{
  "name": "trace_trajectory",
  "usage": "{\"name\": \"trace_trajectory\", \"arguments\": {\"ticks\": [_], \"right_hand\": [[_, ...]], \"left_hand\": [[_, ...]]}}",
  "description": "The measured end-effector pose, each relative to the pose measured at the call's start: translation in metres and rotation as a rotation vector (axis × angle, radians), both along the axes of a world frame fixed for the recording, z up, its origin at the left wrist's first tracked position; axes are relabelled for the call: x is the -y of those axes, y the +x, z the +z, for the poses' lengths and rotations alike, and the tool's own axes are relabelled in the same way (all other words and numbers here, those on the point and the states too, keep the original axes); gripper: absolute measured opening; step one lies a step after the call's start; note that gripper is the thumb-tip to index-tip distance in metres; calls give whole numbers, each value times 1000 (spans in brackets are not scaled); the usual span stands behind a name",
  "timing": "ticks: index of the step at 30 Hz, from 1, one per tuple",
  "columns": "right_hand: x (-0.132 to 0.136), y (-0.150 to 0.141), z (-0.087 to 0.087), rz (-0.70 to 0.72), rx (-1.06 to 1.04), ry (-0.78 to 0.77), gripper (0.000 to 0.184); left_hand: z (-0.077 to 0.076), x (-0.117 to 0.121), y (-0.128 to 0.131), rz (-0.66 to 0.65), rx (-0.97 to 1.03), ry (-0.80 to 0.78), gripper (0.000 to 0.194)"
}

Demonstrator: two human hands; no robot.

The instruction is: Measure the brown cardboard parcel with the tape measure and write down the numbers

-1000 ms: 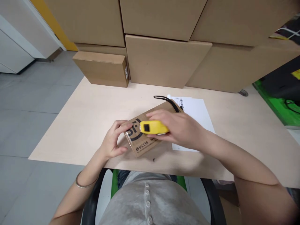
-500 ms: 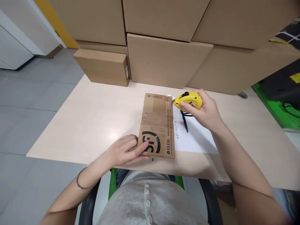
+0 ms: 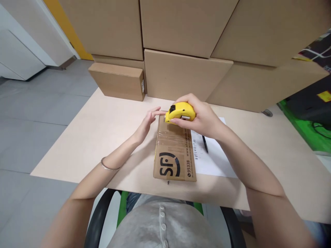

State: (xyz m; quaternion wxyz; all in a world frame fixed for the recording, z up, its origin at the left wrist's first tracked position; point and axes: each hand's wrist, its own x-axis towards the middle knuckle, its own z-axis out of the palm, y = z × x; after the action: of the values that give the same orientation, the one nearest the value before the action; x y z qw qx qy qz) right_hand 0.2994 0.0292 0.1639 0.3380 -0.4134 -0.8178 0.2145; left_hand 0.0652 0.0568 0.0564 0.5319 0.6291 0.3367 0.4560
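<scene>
A small cardboard box [image 3: 178, 148] printed with SF lettering lies flat near the table's front edge. Above its far end, my right hand [image 3: 198, 115] is closed around a yellow tape measure [image 3: 182, 112], whose mouth points left. At the box's far left corner is my left hand [image 3: 148, 122], fingers stretched out toward that mouth. The fingertips meet or nearly meet the tape's metal end; whether they touch it I cannot tell. Part of the box's far print is hidden beneath the tape measure and my right hand.
A white sheet of paper [image 3: 219, 162] with a black pen [image 3: 205, 144] on it lies right of the box. Large cardboard boxes [image 3: 186, 74] stand stacked along the table's back, with a smaller carton [image 3: 121, 82] at the back left.
My right hand has carried the tape measure left, from beside the box to over its far end. My left hand has let go of the box's near left corner and moved up to the far left corner.
</scene>
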Motion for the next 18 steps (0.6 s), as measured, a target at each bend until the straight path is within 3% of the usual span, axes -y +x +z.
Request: {"name": "trace_trajectory", "arguments": {"ticks": [3, 5, 9, 13, 18], "right_hand": [[-10, -13, -2, 59, 94, -8, 36], [-14, -19, -4, 76, 160, -8, 33], [-14, -20, -4, 84, 237, 16, 30], [-8, -6, 0, 61, 264, -5, 30], [3, 33, 2, 0, 229, -50, 32]], "left_hand": [[-7, -3, 11, -104, 167, -105, 66], [-10, -3, 12, -100, 236, -128, 60], [-14, -4, 7, -73, 177, -97, 47], [-14, -7, 4, -103, 118, 32, 42], [-8, -6, 1, -141, 50, 119, 35]]}}
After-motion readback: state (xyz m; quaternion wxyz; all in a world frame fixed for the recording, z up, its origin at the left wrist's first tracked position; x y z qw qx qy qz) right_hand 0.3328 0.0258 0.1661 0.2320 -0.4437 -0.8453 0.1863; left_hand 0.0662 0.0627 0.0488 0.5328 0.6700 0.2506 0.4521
